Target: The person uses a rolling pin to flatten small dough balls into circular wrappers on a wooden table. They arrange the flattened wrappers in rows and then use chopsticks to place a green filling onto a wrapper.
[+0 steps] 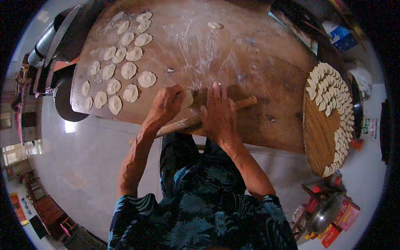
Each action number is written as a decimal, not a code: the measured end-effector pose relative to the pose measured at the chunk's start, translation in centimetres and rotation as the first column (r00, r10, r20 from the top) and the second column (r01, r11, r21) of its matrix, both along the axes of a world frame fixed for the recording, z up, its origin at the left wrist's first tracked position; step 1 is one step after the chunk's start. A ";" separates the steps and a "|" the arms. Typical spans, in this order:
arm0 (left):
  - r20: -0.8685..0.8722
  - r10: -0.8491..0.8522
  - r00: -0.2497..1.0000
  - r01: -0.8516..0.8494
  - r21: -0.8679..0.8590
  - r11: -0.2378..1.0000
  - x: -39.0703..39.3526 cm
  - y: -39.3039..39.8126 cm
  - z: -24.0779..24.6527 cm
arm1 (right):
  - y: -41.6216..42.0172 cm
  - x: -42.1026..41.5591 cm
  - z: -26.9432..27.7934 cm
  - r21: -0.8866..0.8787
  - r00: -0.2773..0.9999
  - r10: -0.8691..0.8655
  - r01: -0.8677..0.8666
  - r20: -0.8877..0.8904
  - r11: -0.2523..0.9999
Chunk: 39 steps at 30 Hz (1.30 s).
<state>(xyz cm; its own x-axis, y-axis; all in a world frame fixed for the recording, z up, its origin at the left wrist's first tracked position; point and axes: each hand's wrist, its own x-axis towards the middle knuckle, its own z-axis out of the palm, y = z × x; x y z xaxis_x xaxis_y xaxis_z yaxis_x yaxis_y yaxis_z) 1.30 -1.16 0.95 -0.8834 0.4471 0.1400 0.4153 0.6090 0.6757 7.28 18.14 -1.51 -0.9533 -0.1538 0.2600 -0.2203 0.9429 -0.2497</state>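
Note:
My left hand [168,98] pinches the left edge of a small dough wrapper [188,98] just over the wooden board. My right hand [219,109] lies palm down, fingers pointing forward, on a wooden rolling pin [247,102]. The pin slants across the board's near edge, and its left end passes beneath my left forearm. Several rolled dough wrappers [147,79] lie spread over the board's left part. A single small dough piece [215,25] rests near the far side. White flour streaks the middle of the board [268,75].
At the right, a round slatted tray [318,134] carries many shaped dumplings [328,84] along its far and right sides. A dark round pan [70,93] is beside the board's left edge. Red boxes [331,236] and a metal bowl [322,215] are low at the right.

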 end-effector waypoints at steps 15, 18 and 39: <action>-0.003 -0.022 1.000 0.022 -0.039 0.999 0.1 -1.0 -1.0 | 0.0 0.1 0.0 -0.103 0.998 0.061 -0.062 -0.010 0.993; -0.058 -0.258 0.964 0.233 -0.272 0.934 -0.4 0.1 -0.6 | -1.2 -4.2 -0.3 -0.019 0.999 0.036 -0.035 0.018 0.999; -0.335 -0.077 0.939 -0.025 -0.291 0.956 -1.0 -2.6 -6.3 | -0.9 -0.1 -0.2 -0.051 0.997 0.078 -0.077 0.015 0.996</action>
<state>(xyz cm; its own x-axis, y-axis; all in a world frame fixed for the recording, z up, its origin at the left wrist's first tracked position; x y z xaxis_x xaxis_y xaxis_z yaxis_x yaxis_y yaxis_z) 0.34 -3.74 -5.40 -0.7925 0.5355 0.2918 0.6067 0.7405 0.2892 7.16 17.25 -1.67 -0.9432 -0.2147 0.2536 -0.2878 0.9092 -0.3007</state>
